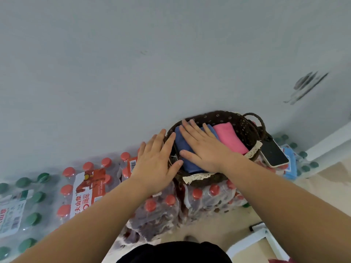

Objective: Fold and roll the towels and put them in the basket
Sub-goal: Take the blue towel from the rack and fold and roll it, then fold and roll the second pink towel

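A dark brown woven basket (245, 128) with a floral lining and lace trim stands on shrink-wrapped packs of bottles by the wall. Inside lie a blue rolled towel (183, 145) on the left and a pink rolled towel (230, 138) on the right. My right hand (203, 147) lies flat on the blue towel with fingers straight and spread, pressing it down. My left hand (158, 160) rests flat against the basket's left rim, fingers straight, thumb touching the near edge. Neither hand grips anything.
A phone (274, 153) lies face up just right of the basket on a light blue pack (290, 164). Packs of red-capped bottles (89, 186) and green-capped bottles (28, 205) fill the floor to the left. A white metal frame (262, 236) stands lower right. A grey wall is behind.
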The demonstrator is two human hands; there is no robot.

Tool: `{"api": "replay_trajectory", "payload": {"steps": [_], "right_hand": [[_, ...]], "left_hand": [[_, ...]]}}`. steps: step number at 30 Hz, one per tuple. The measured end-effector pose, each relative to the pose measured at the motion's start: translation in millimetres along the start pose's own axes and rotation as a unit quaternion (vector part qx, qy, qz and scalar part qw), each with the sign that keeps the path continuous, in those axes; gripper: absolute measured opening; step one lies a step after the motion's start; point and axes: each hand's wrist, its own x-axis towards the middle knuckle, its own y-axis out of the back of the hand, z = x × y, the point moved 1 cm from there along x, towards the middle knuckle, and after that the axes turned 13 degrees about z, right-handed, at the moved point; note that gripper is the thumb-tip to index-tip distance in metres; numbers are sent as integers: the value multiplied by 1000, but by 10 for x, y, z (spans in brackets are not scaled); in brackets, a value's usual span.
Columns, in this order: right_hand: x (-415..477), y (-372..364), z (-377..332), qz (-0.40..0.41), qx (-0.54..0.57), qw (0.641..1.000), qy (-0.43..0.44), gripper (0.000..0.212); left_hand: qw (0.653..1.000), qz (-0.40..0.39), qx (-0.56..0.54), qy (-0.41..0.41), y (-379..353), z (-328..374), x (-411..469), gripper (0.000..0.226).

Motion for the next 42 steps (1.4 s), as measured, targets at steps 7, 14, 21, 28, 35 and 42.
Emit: {"api": "replay_trajectory", "payload": {"steps": [7, 14, 21, 28, 35, 42], "right_hand": [[-427, 101, -320, 52, 16, 984, -170, 84], [-1340, 160, -766, 168, 1, 927, -336, 71], [-2678, 27, -1023, 132, -49, 854, -502, 69], [-3744, -202, -947, 91, -84, 739, -663, 66], [-4423, -142, -518, 160, -13, 692, -704, 60], [-4649, -210, 146, 229, 106, 639, -727, 55]], "left_hand": [[994, 19, -38, -98, 174, -107, -66, 78], [945, 85, -200, -243, 132, 340, -268, 53], [899, -20, -262, -351, -177, 1065, -667, 52], [885, -178, -195, -383, -630, 1823, -939, 58], [866, -280, -202, -360, -1104, 2806, -1058, 61], [863, -339, -249, -280, -1571, 3726, -863, 46]]}}
